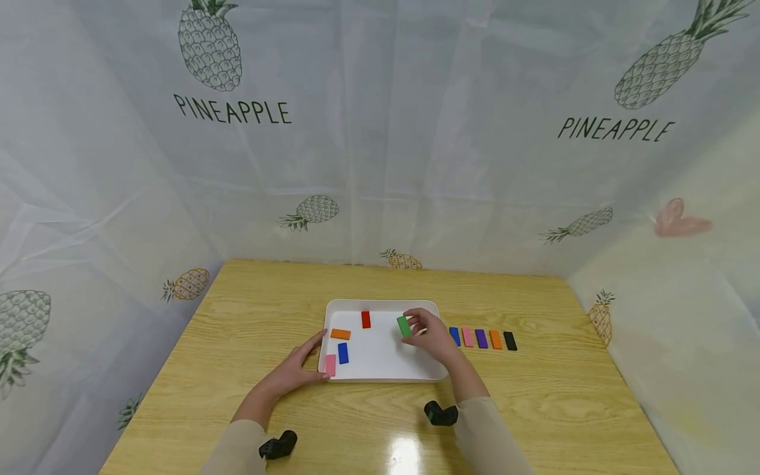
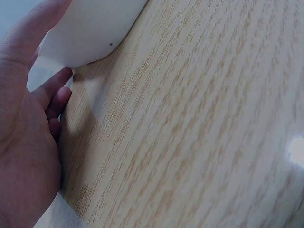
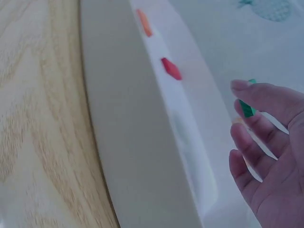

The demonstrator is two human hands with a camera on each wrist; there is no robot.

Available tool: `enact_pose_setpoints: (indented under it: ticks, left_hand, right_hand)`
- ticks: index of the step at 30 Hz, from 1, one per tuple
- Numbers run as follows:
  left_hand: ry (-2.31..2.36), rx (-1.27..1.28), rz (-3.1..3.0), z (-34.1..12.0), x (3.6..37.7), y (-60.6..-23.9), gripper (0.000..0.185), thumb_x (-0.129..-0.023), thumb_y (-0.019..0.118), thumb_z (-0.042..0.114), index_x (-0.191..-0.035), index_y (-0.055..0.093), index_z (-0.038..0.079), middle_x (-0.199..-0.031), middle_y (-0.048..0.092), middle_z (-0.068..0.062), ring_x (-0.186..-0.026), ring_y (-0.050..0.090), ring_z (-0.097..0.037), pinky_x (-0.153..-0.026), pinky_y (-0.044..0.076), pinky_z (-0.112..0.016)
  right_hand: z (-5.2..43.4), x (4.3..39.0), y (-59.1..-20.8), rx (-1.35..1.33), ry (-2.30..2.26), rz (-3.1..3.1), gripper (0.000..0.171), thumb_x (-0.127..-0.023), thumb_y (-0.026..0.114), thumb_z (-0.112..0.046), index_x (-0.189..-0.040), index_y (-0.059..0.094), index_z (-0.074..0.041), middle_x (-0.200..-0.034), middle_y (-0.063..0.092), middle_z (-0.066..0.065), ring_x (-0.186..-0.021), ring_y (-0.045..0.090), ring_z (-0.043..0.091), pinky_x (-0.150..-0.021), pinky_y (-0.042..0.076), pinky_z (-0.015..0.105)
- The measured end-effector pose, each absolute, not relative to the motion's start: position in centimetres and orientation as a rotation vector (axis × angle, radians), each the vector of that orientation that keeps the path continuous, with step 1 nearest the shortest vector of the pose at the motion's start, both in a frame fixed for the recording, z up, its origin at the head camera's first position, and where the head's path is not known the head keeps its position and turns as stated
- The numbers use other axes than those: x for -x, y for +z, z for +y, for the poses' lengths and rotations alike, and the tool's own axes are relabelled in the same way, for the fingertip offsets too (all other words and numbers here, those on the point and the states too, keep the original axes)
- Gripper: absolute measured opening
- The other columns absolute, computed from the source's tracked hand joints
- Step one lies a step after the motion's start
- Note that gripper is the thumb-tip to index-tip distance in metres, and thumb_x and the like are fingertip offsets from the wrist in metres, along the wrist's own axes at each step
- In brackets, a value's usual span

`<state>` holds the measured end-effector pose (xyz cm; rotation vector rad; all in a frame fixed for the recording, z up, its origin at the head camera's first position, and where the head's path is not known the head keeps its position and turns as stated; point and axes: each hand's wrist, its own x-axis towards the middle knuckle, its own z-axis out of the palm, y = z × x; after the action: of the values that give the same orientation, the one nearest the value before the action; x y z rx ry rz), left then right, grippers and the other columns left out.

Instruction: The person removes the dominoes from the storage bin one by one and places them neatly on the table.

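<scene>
Green block (image 1: 404,326) pinched in right hand (image 1: 432,336), held over right part of white tray (image 1: 380,379), near its right rim. From right wrist view, just a green sliver (image 3: 247,108) visible behind curled fingers (image 3: 266,102).

Left hand (image 1: 297,369) flat on table (image 1: 249,310), fingers straight, resting against tray's left edge near front corner; holding nothing. Left wrist view confirms: fingertips (image 2: 59,78) at tray corner (image 2: 90,33).

Inside tray: red block (image 1: 365,319) near back, orange block (image 1: 340,334) at left, blue block (image 1: 342,353) and pink block (image 1: 330,365) at front left.

Right of tray, row of 5 blocks on table: blue (image 1: 454,336), pink (image 1: 468,337), purple (image 1: 481,338), orange (image 1: 495,340), black (image 1: 510,341).

2 black wrist cameras (image 1: 278,446) (image 1: 441,413) strapped on beige sleeves.

Curtain (image 1: 380,132) behind table printed with pineapples, "PINEAPPLE" (image 1: 233,109) readable twice (image 1: 615,128).
</scene>
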<state>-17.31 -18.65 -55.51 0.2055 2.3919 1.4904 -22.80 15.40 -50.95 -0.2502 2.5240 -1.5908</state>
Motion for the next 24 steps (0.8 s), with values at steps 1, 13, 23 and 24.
enact_pose_setpoints:
  ticks: [1, 13, 23, 24]
  left_hand:
    - [1.49, -0.211, 2.39, -18.7, 17.3, -55.5, 0.097, -0.075, 0.086, 0.03, -0.154, 0.03, 0.032, -0.15, 0.036, -0.01, -0.132, 0.033, -0.032, -0.104, 0.025, -0.063]
    - [1.502, -0.221, 2.388, -18.6, 17.4, -55.5, 0.097, -0.076, 0.085, 0.028, -0.154, 0.029, 0.032, -0.151, 0.033, -0.013, -0.134, 0.031, -0.034, -0.105, 0.023, -0.065]
    - [1.529, -0.22, 2.365, -18.5, 17.6, -55.6, 0.097, -0.075, 0.086, 0.028, -0.154, 0.03, 0.03, -0.153, 0.031, -0.014, -0.134, 0.031, -0.035, -0.106, 0.022, -0.064]
    - [1.523, -0.22, 2.371, -18.5, 17.6, -55.6, 0.097, -0.075, 0.086, 0.028, -0.154, 0.03, 0.03, -0.152, 0.031, -0.013, -0.133, 0.031, -0.035, -0.106, 0.022, -0.064]
  right_hand:
    - [15.7, 22.6, -50.8, 0.246, -1.6, 2.527, 0.05, -0.078, 0.079, 0.002, -0.124, 0.061, -0.006, -0.1, 0.063, 0.005, -0.083, 0.056, 0.02, -0.069, 0.047, 0.031]
    - [19.3, 20.3, -50.7, 0.162, -1.658, 2.565, 0.05, -0.081, 0.077, 0.001, -0.127, 0.059, -0.003, -0.104, 0.061, 0.01, -0.084, 0.056, 0.021, -0.074, 0.047, 0.031]
    - [21.7, 18.7, -50.8, 0.091, -1.673, 2.572, 0.052, -0.08, 0.078, 0.001, -0.128, 0.057, 0.002, -0.109, 0.059, 0.016, -0.086, 0.054, 0.023, -0.066, 0.048, 0.025]
    - [22.0, 18.6, -50.9, 0.077, -1.678, 2.569, 0.053, -0.08, 0.078, 0.001, -0.128, 0.057, 0.002, -0.11, 0.058, 0.016, -0.087, 0.054, 0.023, -0.065, 0.048, 0.025]
